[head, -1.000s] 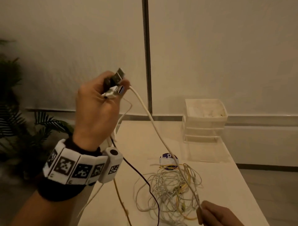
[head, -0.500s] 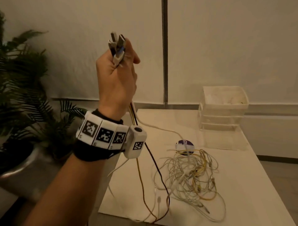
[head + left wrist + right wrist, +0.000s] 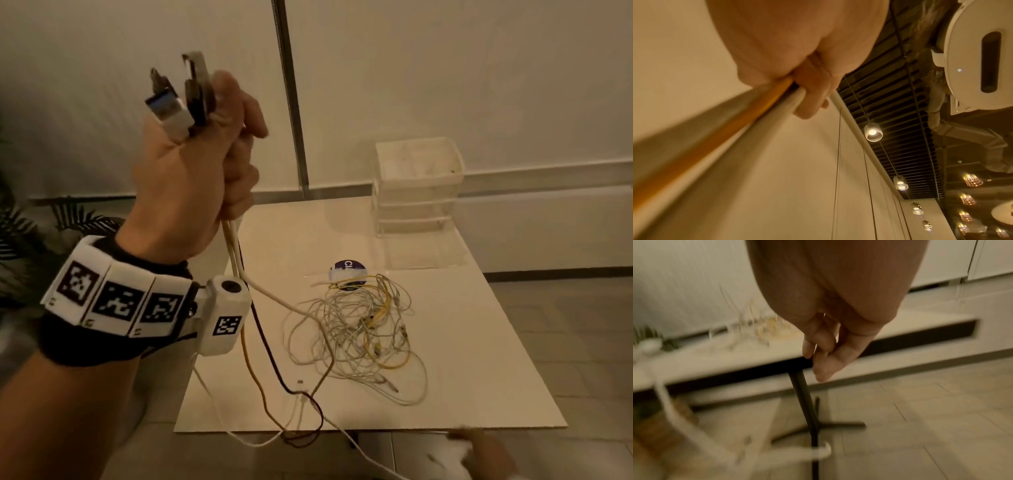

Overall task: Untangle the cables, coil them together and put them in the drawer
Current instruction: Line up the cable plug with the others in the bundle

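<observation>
Held items: several cable ends are gripped in the left hand (image 3: pixel 191 178), raised at the left of the head view with the fist clenched around them; the USB plugs (image 3: pixel 181 99) stand out above the fist, pointing upward and slightly left. From under the fist the cords run down, long axes near vertical: a white cable (image 3: pixel 270 294) bends right toward the heap, a yellow cable (image 3: pixel 251 370) and a dark cable (image 3: pixel 270 349) hang past the near table edge and loop below it. In the left wrist view a yellow cord (image 3: pixel 715 141) and pale cords are seen entering the closed fingers (image 3: pixel 813 97) (heavily blurred near the lens). The tangle of cables (image 3: pixel 356 329), mostly white with yellow strands, lies on the white table (image 3: pixel 479 342), near its middle. A round purple-and-white object (image 3: pixel 348 270) touches the far side of the heap (lettering unreadable). Container: a translucent drawer unit (image 3: pixel 418 192) stands at the far right of the table, apart from the heap; its drawers are pushed in, and contents cannot be made out. The right hand (image 3: pixel 479 448) is cut off at the bottom edge and smeared; in the right wrist view its fingers (image 3: pixel 824 363) are loosely curled below table level, and whether a cable is held cannot be told.
</observation>
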